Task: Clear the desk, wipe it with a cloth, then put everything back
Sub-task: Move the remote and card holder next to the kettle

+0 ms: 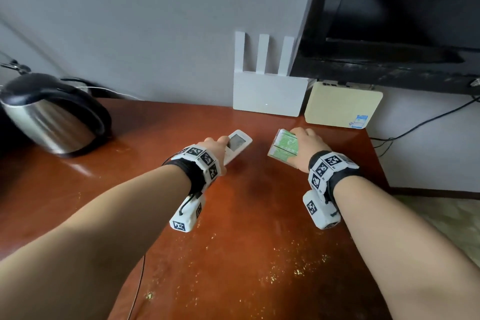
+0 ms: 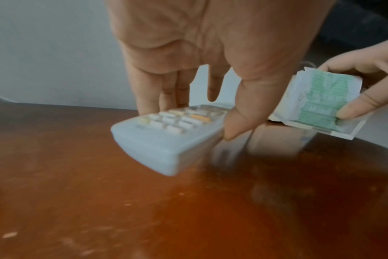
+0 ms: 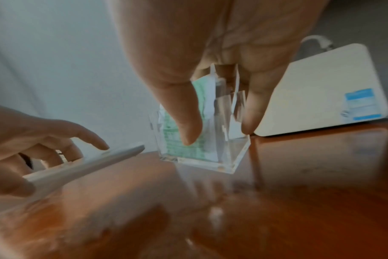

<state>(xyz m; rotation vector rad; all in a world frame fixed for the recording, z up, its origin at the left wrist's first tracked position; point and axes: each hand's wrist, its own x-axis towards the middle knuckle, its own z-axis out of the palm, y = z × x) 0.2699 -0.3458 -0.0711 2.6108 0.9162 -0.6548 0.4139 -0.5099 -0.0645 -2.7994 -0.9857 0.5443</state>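
Observation:
A white remote control [image 1: 237,144] with a small screen lies tilted over the red-brown desk [image 1: 246,215]. My left hand [image 1: 219,147] grips it from above, thumb on one side and fingers on the other. The left wrist view shows the remote [image 2: 162,138] with its near end off the wood, between the left hand's [image 2: 188,121] digits. A clear acrylic holder [image 1: 284,147] with green-and-white paper inside is pinched by my right hand [image 1: 306,148]. The right wrist view shows the holder [image 3: 202,154] low over the desk, in the right hand [image 3: 218,135]; whether it touches I cannot tell.
A steel kettle [image 1: 52,117] with a black handle stands at the back left. A white router [image 1: 270,96] and a cream box [image 1: 342,106] lean at the wall under a black TV [image 1: 402,21]. Cables [image 1: 415,127] hang past the desk's right edge. Golden specks [image 1: 298,270] dot the near desk.

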